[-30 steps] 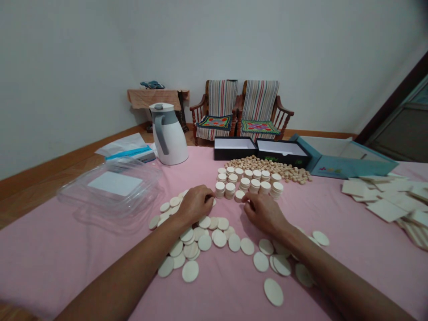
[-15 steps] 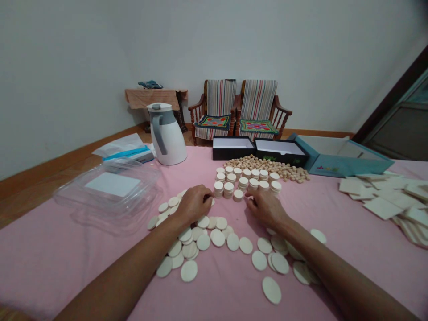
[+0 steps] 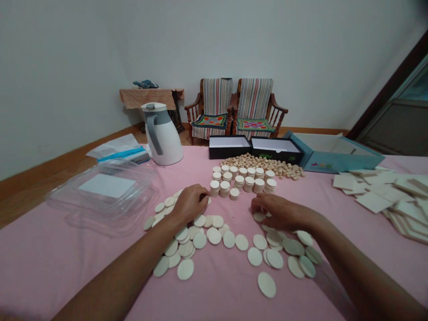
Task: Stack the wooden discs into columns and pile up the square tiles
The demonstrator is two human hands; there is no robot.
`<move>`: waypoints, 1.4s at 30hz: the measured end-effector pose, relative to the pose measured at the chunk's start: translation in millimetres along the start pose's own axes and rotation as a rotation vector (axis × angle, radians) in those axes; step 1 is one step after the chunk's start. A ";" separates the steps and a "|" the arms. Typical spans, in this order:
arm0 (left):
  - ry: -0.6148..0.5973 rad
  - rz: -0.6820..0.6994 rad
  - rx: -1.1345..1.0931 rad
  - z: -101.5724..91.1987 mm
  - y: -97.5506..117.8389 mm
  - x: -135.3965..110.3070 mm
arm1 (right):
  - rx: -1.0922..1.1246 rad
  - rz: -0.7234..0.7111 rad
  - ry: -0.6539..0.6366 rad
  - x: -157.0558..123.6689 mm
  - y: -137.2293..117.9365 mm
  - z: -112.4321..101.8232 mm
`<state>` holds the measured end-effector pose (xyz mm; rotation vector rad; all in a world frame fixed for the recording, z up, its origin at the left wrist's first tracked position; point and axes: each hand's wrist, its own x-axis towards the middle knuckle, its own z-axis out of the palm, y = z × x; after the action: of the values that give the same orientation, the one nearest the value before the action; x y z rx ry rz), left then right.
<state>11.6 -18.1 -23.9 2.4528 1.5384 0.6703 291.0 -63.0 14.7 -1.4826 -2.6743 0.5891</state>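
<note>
My left hand (image 3: 191,206) rests on the left side of the table with its fingers curled inward. A round wooden disc (image 3: 209,200) shows at its fingertips; whether it is pinched is hidden. Over the right-hand scatter of discs, my right hand (image 3: 279,213) bends its fingers down, slightly apart, onto a pale disc (image 3: 258,217). Beyond both hands stand rows of short disc stacks (image 3: 248,183), with one lower stack (image 3: 234,194) at the front. Loose discs (image 3: 214,236) spread in an arc between and below my forearms.
Small wooden pieces (image 3: 264,166) lie heaped behind the stacks. Two black boxes (image 3: 230,153) and a blue box (image 3: 331,161) line the back. Square wooden boards (image 3: 374,202) pile up at right. A clear plastic container (image 3: 140,178) and a white jug (image 3: 169,142) stand left.
My right hand has moved away from the stacks, back and right, down to the loose discs. The left hand stays nearly where it was. The view has shifted slightly.
</note>
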 end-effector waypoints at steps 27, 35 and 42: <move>0.017 0.022 -0.004 3.4 -3.3 -0.7 | -0.051 0.119 0.397 38.0 -24.6 9.4; 0.018 0.023 0.013 3.8 -2.4 -0.7 | -0.184 0.240 0.440 62.0 -36.5 18.1; 0.015 0.026 0.019 4.4 -2.5 -0.3 | -0.113 0.222 0.502 55.4 -31.0 16.9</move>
<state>11.5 -16.8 -28.9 2.4915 1.5278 0.6829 232.2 -37.4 0.8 -1.6939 -2.2068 0.0498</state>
